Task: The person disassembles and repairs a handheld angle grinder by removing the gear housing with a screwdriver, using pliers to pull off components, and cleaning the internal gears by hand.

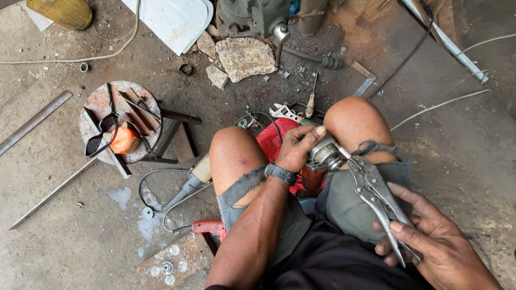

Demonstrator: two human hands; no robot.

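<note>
Two hands on one power tool, held between my knees at the centre of the view.

I see the grey metal power tool head (324,154) gripped from about 9 o'clock by my left hand (299,147), fingers curled tight around it, thumb on top. My right hand (430,236), at 4 o'clock, is closed around the handles of silvery locking pliers (373,190), whose nose meets the tool's front. Behind the tool sits a red case (279,137); I cannot tell its contents. At 10 o'clock a round stool top (102,102) carries sunglasses (99,137), an orange object (124,139) and metal strips.
</note>
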